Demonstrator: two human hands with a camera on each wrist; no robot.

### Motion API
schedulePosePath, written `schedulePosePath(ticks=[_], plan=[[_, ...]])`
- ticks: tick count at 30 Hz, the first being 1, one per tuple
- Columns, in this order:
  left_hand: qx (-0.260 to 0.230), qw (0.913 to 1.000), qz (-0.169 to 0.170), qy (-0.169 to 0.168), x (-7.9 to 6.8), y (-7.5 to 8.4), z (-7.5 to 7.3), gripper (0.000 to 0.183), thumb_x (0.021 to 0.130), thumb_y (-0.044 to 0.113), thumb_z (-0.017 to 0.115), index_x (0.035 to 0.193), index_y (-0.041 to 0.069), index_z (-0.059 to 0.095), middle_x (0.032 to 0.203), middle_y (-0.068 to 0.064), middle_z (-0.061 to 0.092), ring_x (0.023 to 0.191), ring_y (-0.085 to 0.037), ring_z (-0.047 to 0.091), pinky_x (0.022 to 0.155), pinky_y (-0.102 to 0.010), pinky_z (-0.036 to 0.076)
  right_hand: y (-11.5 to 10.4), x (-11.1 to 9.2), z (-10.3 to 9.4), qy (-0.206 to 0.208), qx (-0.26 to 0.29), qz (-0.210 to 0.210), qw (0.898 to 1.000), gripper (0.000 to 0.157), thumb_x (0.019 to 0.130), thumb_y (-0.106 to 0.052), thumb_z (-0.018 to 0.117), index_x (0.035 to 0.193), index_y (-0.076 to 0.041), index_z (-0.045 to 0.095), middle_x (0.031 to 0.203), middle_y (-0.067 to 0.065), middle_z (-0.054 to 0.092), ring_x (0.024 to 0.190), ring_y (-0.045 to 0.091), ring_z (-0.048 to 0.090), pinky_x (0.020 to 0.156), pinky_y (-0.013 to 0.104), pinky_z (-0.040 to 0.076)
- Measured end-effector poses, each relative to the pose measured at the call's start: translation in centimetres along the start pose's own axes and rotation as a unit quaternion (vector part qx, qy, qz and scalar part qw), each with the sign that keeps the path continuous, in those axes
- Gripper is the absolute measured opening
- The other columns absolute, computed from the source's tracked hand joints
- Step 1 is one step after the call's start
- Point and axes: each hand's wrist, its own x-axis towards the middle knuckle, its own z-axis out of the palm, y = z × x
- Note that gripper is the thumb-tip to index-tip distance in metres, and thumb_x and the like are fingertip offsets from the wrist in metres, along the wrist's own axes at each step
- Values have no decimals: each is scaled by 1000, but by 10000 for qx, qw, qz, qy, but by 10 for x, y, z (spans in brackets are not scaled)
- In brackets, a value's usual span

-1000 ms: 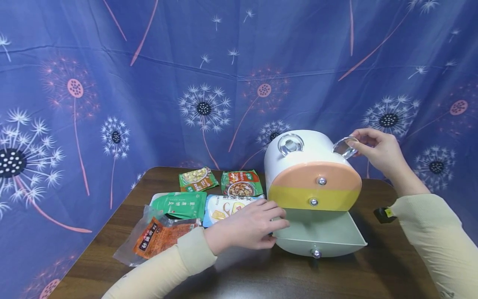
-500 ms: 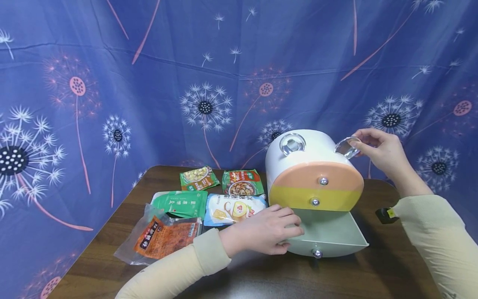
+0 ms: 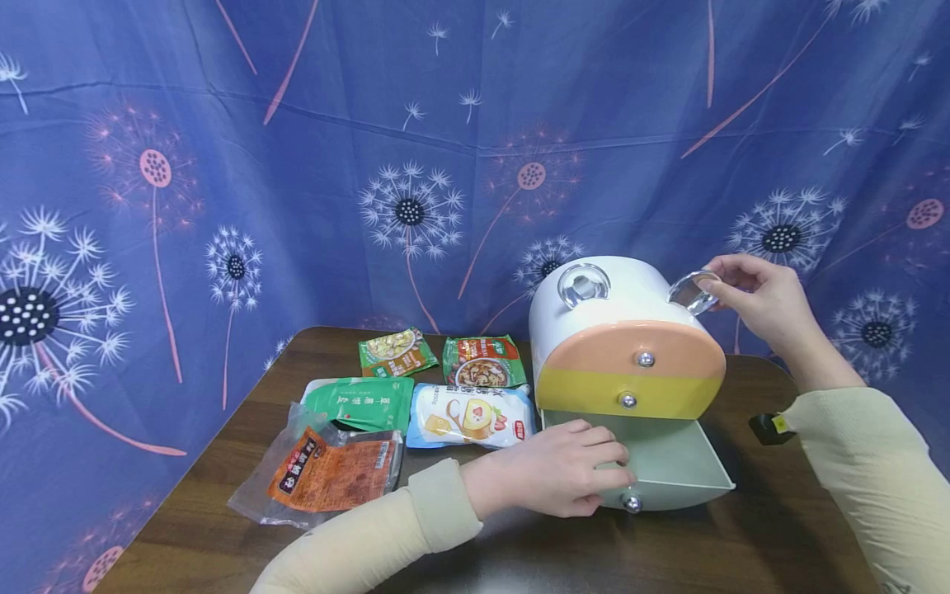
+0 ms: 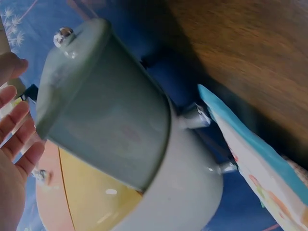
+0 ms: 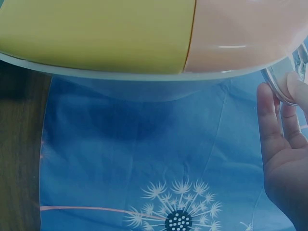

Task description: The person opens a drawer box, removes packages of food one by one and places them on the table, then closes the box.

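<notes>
A rounded white drawer box (image 3: pixel 631 289) stands on the right of the table, with orange and yellow drawers above a pulled-out pale green bottom drawer (image 3: pixel 668 454). My right hand (image 3: pixel 768 301) pinches the clear, mirror-like round ear (image 3: pixel 692 292) on its top right; the right wrist view shows the thumb and fingers on the ear's rim. In front of the green drawer is my left hand (image 3: pixel 560 470), near its silver knob (image 3: pixel 632 502) and covering the drawer's left part. Its fingers are loosely bent and hold nothing; in the left wrist view they look apart from the drawer front.
Left of the box lie a white and blue snack bag (image 3: pixel 471 417), a green pouch (image 3: pixel 359 403), an orange packet in clear plastic (image 3: pixel 334 474) and two green soup packets, one of them red-topped (image 3: pixel 484 361). A small black object (image 3: pixel 768 429) shows beside the right sleeve.
My left hand has moved right, from beside the snack bag to across the green drawer's front, uncovering the bag. My right hand stays on the clear ear.
</notes>
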Motion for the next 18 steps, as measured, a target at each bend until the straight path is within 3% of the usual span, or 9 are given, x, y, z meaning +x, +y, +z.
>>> schedulePosePath(ticks=[10, 18], plan=[[271, 9990, 329, -108, 16, 16, 8, 38, 87, 35, 56, 124, 27, 55, 121, 10, 55, 114, -8, 47, 96, -23, 35, 3, 0, -1, -6, -50, 54, 10000, 33, 86, -32, 68, 107, -8, 60, 77, -20, 59, 65, 1, 58, 59, 10, 47], [566, 9964, 594, -220, 27, 30, 14, 37, 91, 30, 46, 127, 29, 53, 125, 10, 54, 115, -9, 48, 87, -21, 37, 1, 1, -2, -52, -47, 63, 10000, 33, 86, -33, 67, 108, -10, 60, 79, -18, 59, 66, 1, 58, 59, 11, 48]])
